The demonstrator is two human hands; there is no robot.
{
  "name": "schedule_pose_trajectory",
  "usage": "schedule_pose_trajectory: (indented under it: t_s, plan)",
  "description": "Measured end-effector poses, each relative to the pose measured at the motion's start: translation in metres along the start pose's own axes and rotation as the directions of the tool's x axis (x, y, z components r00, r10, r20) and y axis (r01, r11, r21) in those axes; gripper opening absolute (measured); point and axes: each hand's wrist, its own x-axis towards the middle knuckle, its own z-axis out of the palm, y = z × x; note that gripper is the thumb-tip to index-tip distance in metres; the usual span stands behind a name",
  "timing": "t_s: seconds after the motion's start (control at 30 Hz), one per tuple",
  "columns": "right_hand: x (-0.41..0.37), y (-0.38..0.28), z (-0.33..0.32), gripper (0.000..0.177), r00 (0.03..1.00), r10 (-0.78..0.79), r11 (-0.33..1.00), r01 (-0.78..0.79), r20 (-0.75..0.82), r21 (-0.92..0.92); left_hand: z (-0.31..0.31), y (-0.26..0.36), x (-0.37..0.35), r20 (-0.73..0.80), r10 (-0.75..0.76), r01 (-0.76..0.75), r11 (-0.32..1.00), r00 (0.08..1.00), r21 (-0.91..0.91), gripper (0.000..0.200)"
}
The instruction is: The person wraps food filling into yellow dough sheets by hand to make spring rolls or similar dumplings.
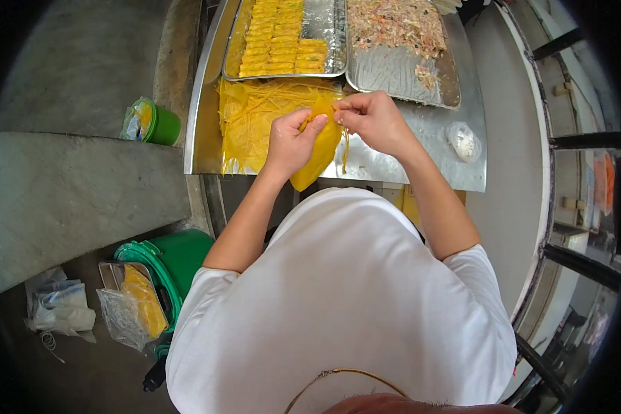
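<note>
Between my hands hangs a thin yellow wrapper sheet [316, 164], its lower end drooping past the table's near edge. My left hand [293, 140] pinches it at the left with thumb and fingers. On the other side my right hand [372, 121] has its fingertips closed on the sheet's upper right edge, where a narrow strip dangles. Beneath and to the left lies a spread of yellow wrapper sheets [245, 127] with frayed edges. Behind them stands a metal tray of yellow rolls [272, 41], lined up in rows. A second tray holds a shredded, mixed filling [400, 31].
A small plastic bag of white stuff [464, 142] sits on the metal table [428, 148] at right. Left are a small green bucket [164, 126], a large green bucket [186, 255] and a tray of yellow sheets [143, 297]. Black bars [583, 265] run along the right.
</note>
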Motion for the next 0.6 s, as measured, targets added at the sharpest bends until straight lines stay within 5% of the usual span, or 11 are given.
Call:
schedule_pose_trajectory:
  t_s: [0.17, 0.4, 0.6]
  plan:
    - [-0.007, -0.002, 0.007, 0.019, 0.989, -0.136, 0.982, 0.126, -0.064, -0.140, 0.002, -0.003, 0.000, -0.001, 0.029, -0.028, 0.998, 1.000, 0.050, 0.025]
    - [-0.010, -0.008, 0.004, 0.018, 0.993, -0.100, 0.980, 0.088, -0.057, -0.177, 0.002, 0.001, -0.002, -0.014, -0.013, 0.013, 0.998, 1.000, 0.057, 0.021]
    - [-0.009, 0.019, 0.004, 0.017, 0.924, -0.246, 0.932, 0.143, -0.293, -0.332, 0.002, 0.005, -0.002, -0.162, 0.118, -0.110, 0.992, 0.980, 0.056, 0.019]
